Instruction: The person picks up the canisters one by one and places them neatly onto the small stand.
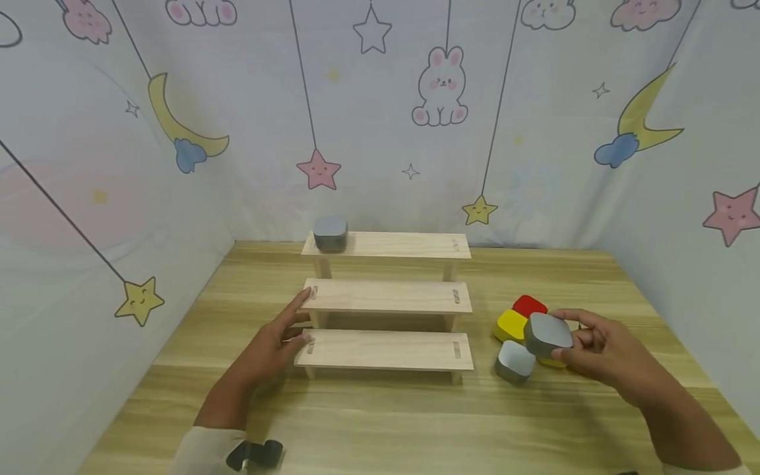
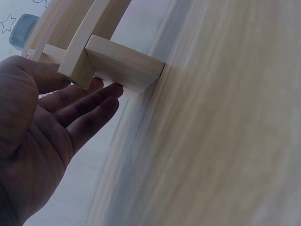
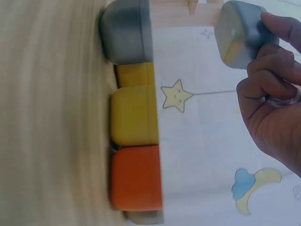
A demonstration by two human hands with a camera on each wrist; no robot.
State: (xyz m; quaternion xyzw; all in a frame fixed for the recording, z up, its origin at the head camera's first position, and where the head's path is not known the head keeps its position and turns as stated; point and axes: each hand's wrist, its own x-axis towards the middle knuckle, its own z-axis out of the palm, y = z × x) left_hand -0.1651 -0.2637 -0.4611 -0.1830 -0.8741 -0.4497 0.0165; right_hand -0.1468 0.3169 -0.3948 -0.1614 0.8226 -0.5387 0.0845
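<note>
A three-tier wooden step rack (image 1: pixel 382 297) stands on the table. My left hand (image 1: pixel 276 346) holds its left end, thumb on the bottom board and a fingertip at the middle board. In the left wrist view, the left hand's (image 2: pixel 51 127) other fingers lie by the rack's leg (image 2: pixel 124 63). A grey rounded-square block (image 1: pixel 549 335) is pinched between thumb and fingers of my right hand (image 1: pixel 611 356), raised above a group of blocks. Among these are a second grey block (image 1: pixel 515 361), a yellow block (image 1: pixel 510 326) and a red block (image 1: pixel 530 306).
Another grey block (image 1: pixel 330 234) sits at the left end of the top board. Beneath the held block, another yellow block (image 3: pixel 136 75) is partly hidden. Patterned cloth walls (image 1: pixel 380 132) enclose the wooden table (image 1: pixel 380 429) at the back and both sides.
</note>
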